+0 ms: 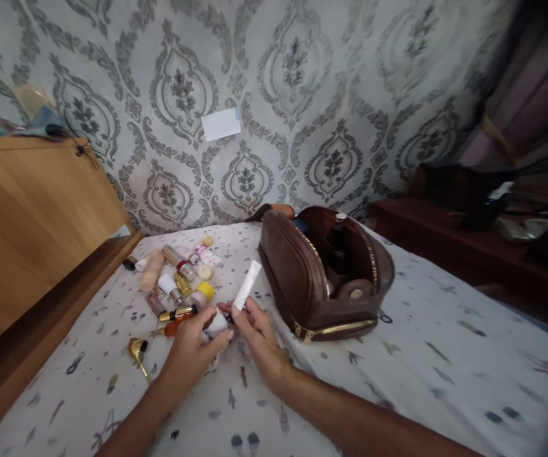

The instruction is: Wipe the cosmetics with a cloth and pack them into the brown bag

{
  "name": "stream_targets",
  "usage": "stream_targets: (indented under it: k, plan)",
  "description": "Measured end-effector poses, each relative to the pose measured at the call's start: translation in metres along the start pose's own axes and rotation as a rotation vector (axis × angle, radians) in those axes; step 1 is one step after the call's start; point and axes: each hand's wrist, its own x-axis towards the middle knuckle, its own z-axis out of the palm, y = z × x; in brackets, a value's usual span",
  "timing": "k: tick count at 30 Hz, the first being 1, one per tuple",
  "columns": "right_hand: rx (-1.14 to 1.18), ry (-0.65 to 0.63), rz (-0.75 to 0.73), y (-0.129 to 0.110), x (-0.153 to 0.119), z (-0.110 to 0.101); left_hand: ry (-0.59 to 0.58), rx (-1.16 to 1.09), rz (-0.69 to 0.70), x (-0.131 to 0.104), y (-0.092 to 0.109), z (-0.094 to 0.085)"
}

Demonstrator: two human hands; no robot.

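My right hand (259,336) is closed on a slim white tube (247,284), which tilts up and to the right between thumb and fingers. In my left hand (196,346) is a small white container (216,324), partly hidden by the fingers; its exact kind does not show. The two hands almost meet at the front of a cluster of cosmetics. Close to the left hand lie an orange bottle (173,327), a black-and-gold tube (178,312) and a yellow-lidded jar (203,293). Right of the hands stands a brown toiletry bag (293,266), unzipped, with a dark bottle (338,247) inside.
More cosmetics, including a beige bottle (152,270) and a white-and-silver bottle (171,289), lie at the left. A gold pump top (137,350) rests nearer me. A wooden board (40,216) borders the patterned cloth (426,381); the papered wall (264,70) rises behind.
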Motion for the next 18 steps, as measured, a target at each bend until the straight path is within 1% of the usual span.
stream_targets:
  k: [4,7,8,10,12,15,18]
  plan:
    - [0.058,-0.045,0.002,0.002,0.002,0.001,0.010,0.023,-0.005,-0.001,-0.009,0.007]
    - [0.070,-0.053,-0.013,0.005,0.003,0.001,-0.016,-0.055,-0.029,-0.002,-0.020,0.011]
    - [0.084,-0.052,-0.016,0.005,0.003,0.001,-0.025,-0.091,-0.052,-0.002,-0.023,0.011]
    - [0.114,-0.051,-0.013,0.006,0.003,0.002,0.001,-0.164,-0.104,-0.001,-0.026,0.011]
    - [0.143,-0.051,-0.011,0.007,0.002,0.002,0.015,-0.232,-0.153,0.001,-0.025,0.009]
    - [0.168,-0.051,-0.027,0.008,0.003,0.002,0.001,-0.319,-0.237,0.002,-0.021,0.007]
    - [0.162,-0.043,-0.044,0.011,0.004,0.002,0.022,-0.394,-0.347,0.000,-0.024,0.008]
